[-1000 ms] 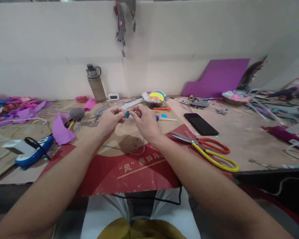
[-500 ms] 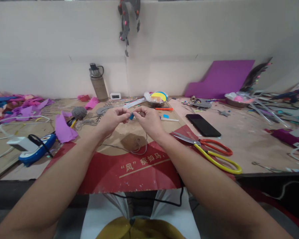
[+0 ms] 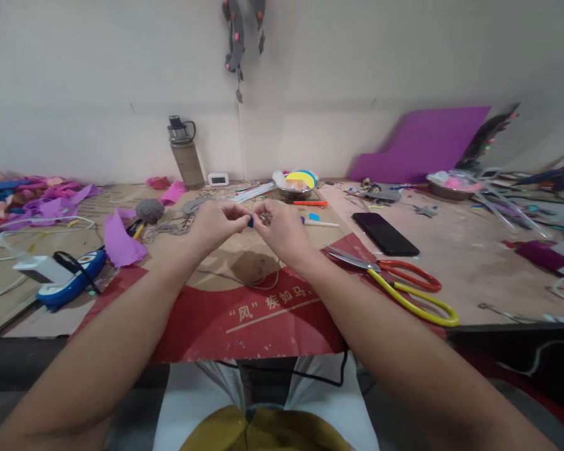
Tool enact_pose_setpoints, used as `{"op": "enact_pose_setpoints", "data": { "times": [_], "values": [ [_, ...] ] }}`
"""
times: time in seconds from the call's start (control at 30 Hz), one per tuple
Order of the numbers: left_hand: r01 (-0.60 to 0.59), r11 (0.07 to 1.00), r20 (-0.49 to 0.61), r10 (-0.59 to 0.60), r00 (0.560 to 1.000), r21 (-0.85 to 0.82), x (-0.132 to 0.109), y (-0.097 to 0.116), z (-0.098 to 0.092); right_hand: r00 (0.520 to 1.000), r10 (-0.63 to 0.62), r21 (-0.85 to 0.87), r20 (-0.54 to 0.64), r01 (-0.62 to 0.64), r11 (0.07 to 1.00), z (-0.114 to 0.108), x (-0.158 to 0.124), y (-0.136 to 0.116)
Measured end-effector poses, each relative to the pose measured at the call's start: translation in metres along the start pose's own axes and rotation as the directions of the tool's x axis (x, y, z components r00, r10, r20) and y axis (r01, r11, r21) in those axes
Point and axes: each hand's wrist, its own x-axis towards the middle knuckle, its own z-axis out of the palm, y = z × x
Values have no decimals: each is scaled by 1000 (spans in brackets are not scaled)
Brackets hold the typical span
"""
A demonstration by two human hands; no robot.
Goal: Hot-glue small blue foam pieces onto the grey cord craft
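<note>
A small dark blue piece (image 3: 250,220) sits between my two hands, mostly covered by fingertips, so its kind is unclear. My left hand (image 3: 219,224) is closed in a pinch at its left side. From the right, my right hand (image 3: 279,228) pinches at the same piece, fingers curled. Grey yarn (image 3: 263,287) loops over the table below and runs up beside my right hand. A ball of grey yarn (image 3: 150,211) lies to the left. Just right of my hands are a light blue scrap (image 3: 314,217) and a white-tipped pen-like stick (image 3: 323,223).
Yellow and red-handled scissors (image 3: 404,285) and a black phone (image 3: 385,234) lie at right. A bottle (image 3: 185,153) and a small white clock (image 3: 218,180) stand near the wall. At left are a blue power strip (image 3: 73,280) and purple felt (image 3: 122,241). A metal bowl (image 3: 295,191) sits behind.
Both hands stay close together. The piece between them showed lighter blue before and now shows dark blue, with less of it visible. The fingertips have shifted slightly around it.
</note>
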Motion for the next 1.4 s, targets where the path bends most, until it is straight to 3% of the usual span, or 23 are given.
{"op": "enact_pose_setpoints", "data": {
  "times": [0.17, 0.33, 0.47, 0.73, 0.87, 1.03, 1.13, 1.23, 1.3, 1.4],
  "values": [
    [-33, 997, -100, 40, 994, 76, -3, 8, 4, 997, -52, 76, 55, 48, 996, -2, -2, -2],
    [-14, 998, -172, 3, 985, -62, -2, 4, 4, 997, 44, 219, 56, -56, 974, 0, -4, -1],
    [9, 993, -175, -30, 984, -121, -1, 2, 3, 998, 52, 267, 25, -57, 962, 3, -5, -3],
    [46, 964, -205, -102, 973, -261, -1, 1, 9, 994, 88, 259, 64, -102, 960, 5, -6, -6],
    [64, 917, -234, -167, 958, -393, 1, -4, 8, 995, 39, 221, 87, -57, 974, 8, -9, -6],
    [90, 810, -280, -302, 911, -580, 5, -9, -1, 972, -56, 99, 227, 34, 995, 12, -16, -13],
    [135, 740, -199, -345, 917, -659, 5, -7, -4, 950, -41, 6, 309, 42, 999, 14, -18, -14],
    [138, 720, -104, -281, 954, -681, 3, -4, -1, 936, -13, -35, 351, 27, 999, 12, -14, -10],
    [96, 763, -113, -217, 970, -639, 2, -4, 1, 938, 3, -35, 347, 10, 999, 8, -10, -6],
    [44, 825, -152, -156, 976, -564, 3, -7, 5, 983, 50, 18, 178, -54, 998, -2, -2, 1]
  ]
}}
